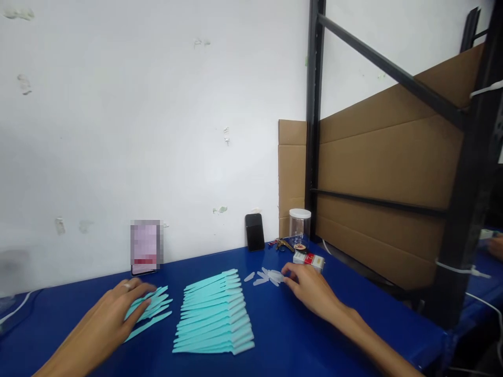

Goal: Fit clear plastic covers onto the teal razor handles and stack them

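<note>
My left hand [126,309] hovers over or rests on a loose pile of slim teal plastic sticks [159,301] that look like eyebrow razors; its thumb and forefinger are apart, and the other fingertips are hidden. To the right of that pile, a neat row of similar teal razors [214,314] lies side by side, their right ends covered by translucent sleeves. Small translucent caps [261,277] are scattered beyond the row's upper right. At the right edge of these caps, my right hand [308,288] has thumb and forefinger closed around one of them.
Against the white wall lean a dark phone [254,232] and a blurred-out screen [145,246]. A clear jar [299,228] with a white lid, keys [283,244] and a red-and-white pack [308,260] stand at the back right. A black rack post [451,209] rises beside the blue table [334,340].
</note>
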`<action>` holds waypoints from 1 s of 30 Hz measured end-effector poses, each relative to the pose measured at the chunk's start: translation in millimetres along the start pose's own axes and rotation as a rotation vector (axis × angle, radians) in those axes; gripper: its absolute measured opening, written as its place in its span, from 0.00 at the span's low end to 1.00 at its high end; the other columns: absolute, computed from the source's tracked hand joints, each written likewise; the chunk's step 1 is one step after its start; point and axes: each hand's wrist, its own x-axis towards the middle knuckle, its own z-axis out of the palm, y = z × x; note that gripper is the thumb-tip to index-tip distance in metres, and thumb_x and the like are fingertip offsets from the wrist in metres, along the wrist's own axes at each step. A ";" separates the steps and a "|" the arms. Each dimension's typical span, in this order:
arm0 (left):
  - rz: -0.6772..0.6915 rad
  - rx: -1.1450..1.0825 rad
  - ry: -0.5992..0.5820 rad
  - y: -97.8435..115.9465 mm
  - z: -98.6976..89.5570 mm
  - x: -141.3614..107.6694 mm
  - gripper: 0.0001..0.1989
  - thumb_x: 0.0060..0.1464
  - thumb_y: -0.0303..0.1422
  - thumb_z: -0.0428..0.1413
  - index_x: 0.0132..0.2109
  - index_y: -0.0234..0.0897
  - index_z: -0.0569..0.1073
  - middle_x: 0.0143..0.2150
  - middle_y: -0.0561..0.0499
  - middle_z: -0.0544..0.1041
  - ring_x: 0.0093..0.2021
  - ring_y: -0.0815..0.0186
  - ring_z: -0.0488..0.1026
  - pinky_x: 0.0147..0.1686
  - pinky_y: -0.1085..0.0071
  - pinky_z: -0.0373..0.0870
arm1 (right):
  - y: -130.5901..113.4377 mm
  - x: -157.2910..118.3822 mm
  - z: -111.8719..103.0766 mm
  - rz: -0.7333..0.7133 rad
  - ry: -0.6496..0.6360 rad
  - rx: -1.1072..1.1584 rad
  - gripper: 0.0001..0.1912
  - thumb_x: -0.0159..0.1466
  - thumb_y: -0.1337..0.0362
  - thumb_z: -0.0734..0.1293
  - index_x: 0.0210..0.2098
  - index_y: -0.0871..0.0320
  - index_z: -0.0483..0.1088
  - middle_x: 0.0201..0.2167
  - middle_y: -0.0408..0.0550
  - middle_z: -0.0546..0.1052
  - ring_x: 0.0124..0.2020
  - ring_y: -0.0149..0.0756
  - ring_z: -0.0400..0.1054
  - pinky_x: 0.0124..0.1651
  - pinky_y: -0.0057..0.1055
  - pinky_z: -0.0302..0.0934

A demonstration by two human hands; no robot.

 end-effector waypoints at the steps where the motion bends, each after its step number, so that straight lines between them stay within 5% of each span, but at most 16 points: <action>1: -0.017 -0.001 -0.007 -11.9 -0.5 -14.4 0.16 0.59 0.46 0.50 0.46 0.49 0.78 0.46 0.51 0.79 0.46 0.55 0.76 0.46 0.63 0.73 | -2.8 5.1 2.0 -0.017 -0.012 -0.024 0.12 0.65 0.62 0.62 0.45 0.54 0.75 0.36 0.51 0.80 0.39 0.44 0.74 0.37 0.31 0.60; 4: -0.065 0.004 0.023 -34.3 1.5 -57.1 0.15 0.58 0.48 0.51 0.45 0.50 0.78 0.45 0.53 0.80 0.47 0.55 0.76 0.49 0.62 0.72 | -12.2 13.8 13.0 -0.070 -0.048 -0.124 0.15 0.66 0.60 0.62 0.48 0.57 0.74 0.44 0.57 0.79 0.43 0.50 0.74 0.40 0.35 0.60; 8: -0.102 0.030 0.016 -31.6 1.0 -88.6 0.16 0.59 0.48 0.51 0.46 0.50 0.78 0.47 0.51 0.79 0.52 0.52 0.74 0.53 0.58 0.70 | -22.7 14.4 27.7 -0.092 -0.069 -0.242 0.13 0.68 0.66 0.59 0.45 0.61 0.74 0.43 0.62 0.78 0.39 0.52 0.75 0.37 0.35 0.59; 13: -0.101 0.017 -0.016 -11.0 -8.3 -83.7 0.15 0.61 0.44 0.50 0.49 0.47 0.76 0.48 0.48 0.78 0.50 0.54 0.74 0.50 0.60 0.70 | -27.7 14.3 31.9 -0.088 -0.035 -0.307 0.11 0.67 0.70 0.58 0.40 0.61 0.73 0.36 0.58 0.79 0.34 0.50 0.75 0.31 0.32 0.55; 17: -0.072 -0.003 -0.065 4.3 -12.5 -75.3 0.15 0.65 0.39 0.45 0.39 0.43 0.75 0.39 0.48 0.76 0.39 0.59 0.72 0.40 0.66 0.68 | -28.7 13.7 25.7 -0.059 0.029 -0.275 0.12 0.67 0.68 0.57 0.38 0.58 0.72 0.32 0.54 0.79 0.33 0.48 0.75 0.30 0.33 0.55; 19: -0.067 0.011 -0.064 6.7 -12.5 -74.2 0.16 0.65 0.38 0.43 0.35 0.41 0.73 0.36 0.48 0.75 0.36 0.60 0.71 0.38 0.66 0.67 | -31.3 7.4 19.8 -0.004 0.068 -0.090 0.10 0.67 0.65 0.59 0.36 0.57 0.72 0.31 0.50 0.78 0.32 0.45 0.74 0.30 0.32 0.58; 25: -0.118 0.021 -0.025 5.2 -14.2 -78.9 0.17 0.66 0.39 0.39 0.33 0.41 0.66 0.30 0.50 0.72 0.28 0.61 0.69 0.31 0.67 0.63 | -53.5 -46.2 4.1 0.245 -0.003 1.037 0.15 0.58 0.52 0.70 0.34 0.58 0.74 0.21 0.43 0.70 0.22 0.34 0.63 0.19 0.26 0.57; 30: -0.136 -0.267 -0.058 67.3 -17.1 -74.2 0.15 0.68 0.43 0.37 0.39 0.44 0.62 0.26 0.57 0.68 0.24 0.65 0.68 0.28 0.73 0.64 | -66.8 -80.0 8.8 0.318 -0.062 1.365 0.14 0.55 0.58 0.73 0.37 0.59 0.74 0.29 0.47 0.76 0.23 0.31 0.64 0.18 0.22 0.56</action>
